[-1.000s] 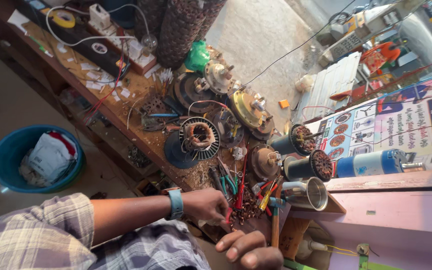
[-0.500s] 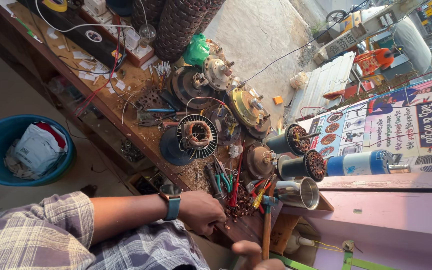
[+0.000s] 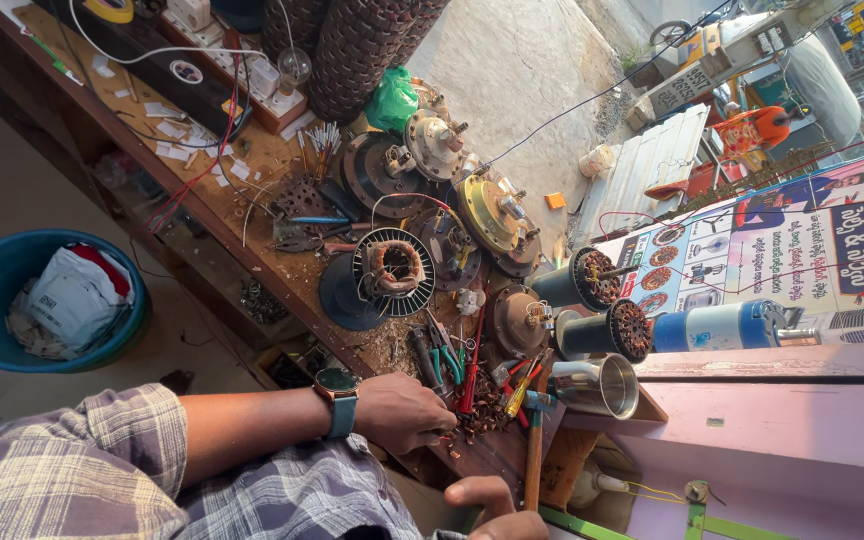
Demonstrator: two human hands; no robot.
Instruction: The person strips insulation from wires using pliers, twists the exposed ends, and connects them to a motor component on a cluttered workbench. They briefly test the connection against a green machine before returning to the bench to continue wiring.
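Note:
My left hand (image 3: 402, 410), with a watch (image 3: 338, 398) on its wrist, rests on the wooden workbench (image 3: 252, 215). Its fingers are curled into a pile of small reddish-brown bits (image 3: 480, 418) beside several pliers and screwdrivers (image 3: 447, 360). Whatever the fingertips pinch is hidden. My right hand (image 3: 497, 505) shows only partly at the bottom edge, fingers bent, right beside the wooden handle of a hammer (image 3: 533, 465). I cannot tell whether it touches the handle. A wound fan stator (image 3: 392, 270) lies further up the bench.
Several fan motor housings (image 3: 497, 215) and rotors (image 3: 607, 330) crowd the bench, with a metal cup (image 3: 602, 385) and a green bag (image 3: 392, 100). A power strip with wires (image 3: 252, 85) lies at the far end. A blue tub of rags (image 3: 37, 300) stands on the floor.
My right hand has slipped lower, toward the frame's bottom edge. My left hand stays at the pile of bits by the tools. The view has shifted slightly.

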